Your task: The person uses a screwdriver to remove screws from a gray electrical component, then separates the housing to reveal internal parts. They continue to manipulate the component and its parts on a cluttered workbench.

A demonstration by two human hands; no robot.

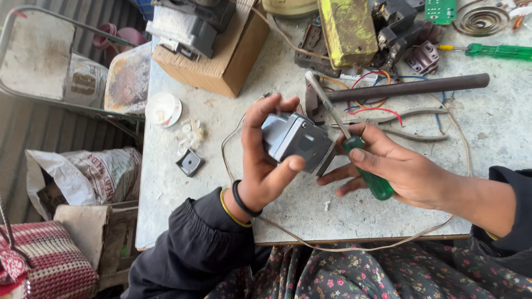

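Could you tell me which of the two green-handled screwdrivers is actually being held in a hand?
The dark green-handled screwdriver in the right hand, beside the grey box in the left hand. The lighter green screwdriver lies untouched at the table's far right.

light: soft, even daylight, fairly bright | shadows: faint and diffuse beneath the left hand [260, 166] and right hand [399, 169] on the pale table [183, 221] | glare: none strong, mild sheen on the grey box [296, 141] | focus: centre sharp, floor at left slightly soft | distortion: wide-angle bending at the edges
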